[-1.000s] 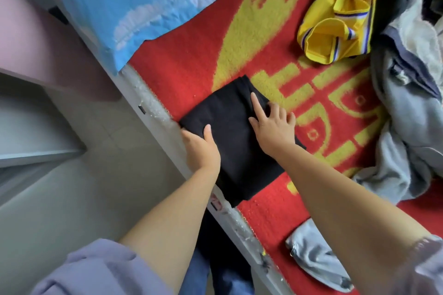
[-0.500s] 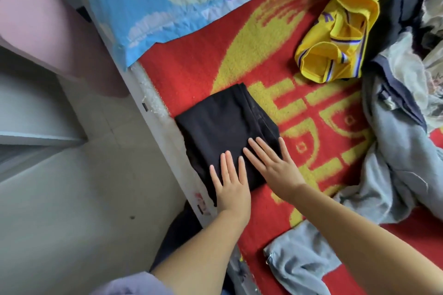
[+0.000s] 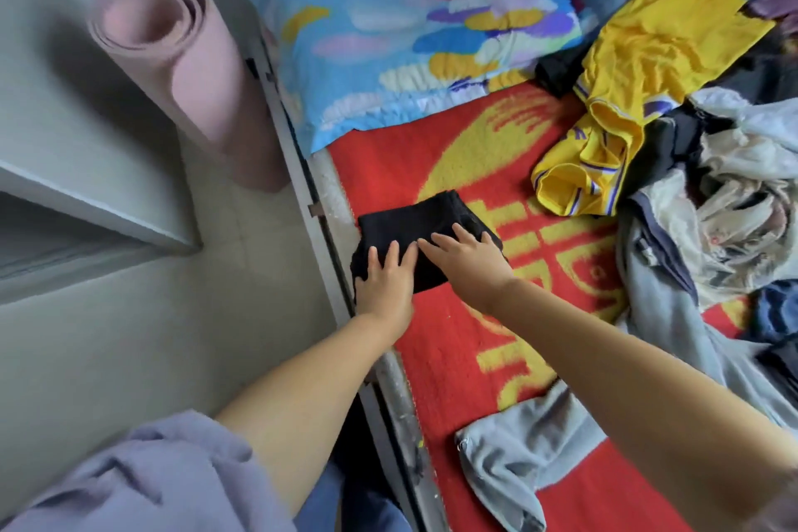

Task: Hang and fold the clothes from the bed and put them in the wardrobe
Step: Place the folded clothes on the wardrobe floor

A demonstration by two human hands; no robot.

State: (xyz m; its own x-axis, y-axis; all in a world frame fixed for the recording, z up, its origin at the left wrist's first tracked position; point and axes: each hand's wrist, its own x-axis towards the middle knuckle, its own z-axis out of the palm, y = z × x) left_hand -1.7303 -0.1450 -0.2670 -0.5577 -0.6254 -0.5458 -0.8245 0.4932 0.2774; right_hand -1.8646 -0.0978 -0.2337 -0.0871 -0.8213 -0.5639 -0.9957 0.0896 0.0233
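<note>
The folded black garment (image 3: pixel 414 225) lay at the near edge of the bed, on the red and yellow blanket (image 3: pixel 453 341), just beside the grey bed rail (image 3: pixel 321 229). Both hands rested on it. The left hand (image 3: pixel 384 283) lay flat on the garment's left portion, fingers straight and slightly spread, pressing down. The right hand (image 3: pixel 468 259) lay flat on the right portion, fingers extended toward the left hand; the fingertips of the 2 hands were nearly touching. Neither hand pinched or curled round the fabric.

A yellow jersey (image 3: pixel 626 108) with purple trim lay crumpled further up the bed, well apart from the black garment. To its right sat a heap of mixed clothes (image 3: pixel 734 194) in white, grey and dark tones. A grey garment (image 3: pixel 518 458) trailed across the blanket under the right forearm. A blue patterned pillow (image 3: pixel 410 22) occupied the head of the bed.

Beside the bed, a rolled pink mat (image 3: pixel 190 69) stood on the floor against the rail. A grey shelf edge (image 3: pixel 86 203) showed at the left. The person wore a lilac sleeve (image 3: pixel 142 475).
</note>
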